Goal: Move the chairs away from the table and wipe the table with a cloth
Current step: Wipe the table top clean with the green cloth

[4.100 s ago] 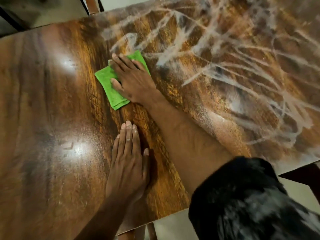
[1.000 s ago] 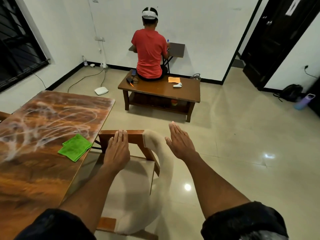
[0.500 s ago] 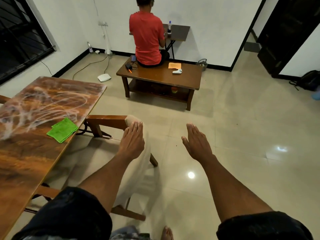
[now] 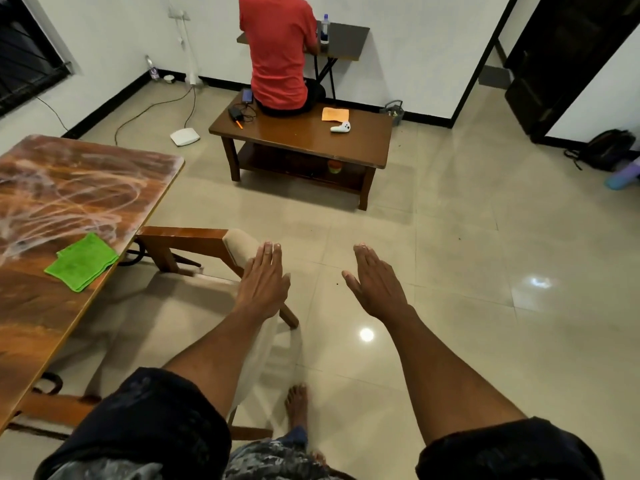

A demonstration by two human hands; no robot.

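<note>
Overhead, streaked table point(image 4: 69, 188) beside glossy tile floor point(image 4: 467, 254)

Wooden table point(image 4: 41, 320), whitish smears, perhaps dust; green cloth point(image 4: 82, 262) flat near right edge, folded.

At lower centre, the left hand point(image 4: 264, 285) is lying flat-fingered over the cream-padded wooden chair point(image 4: 194, 244); the right hand point(image 4: 375, 284) is hovering flat-fingered above tiles; the folded green cloth point(image 4: 83, 262) is lying on the streaked wooden table point(image 4: 69, 188).

sleeves: short dark sleeves point(image 4: 156, 410) are being worn, ending above the elbows
forearms: are being left bare
lower garment: a grey-blue patterned cloth point(image 4: 273, 459) is being worn
foot point(image 4: 297, 407): is being kept bare
</note>
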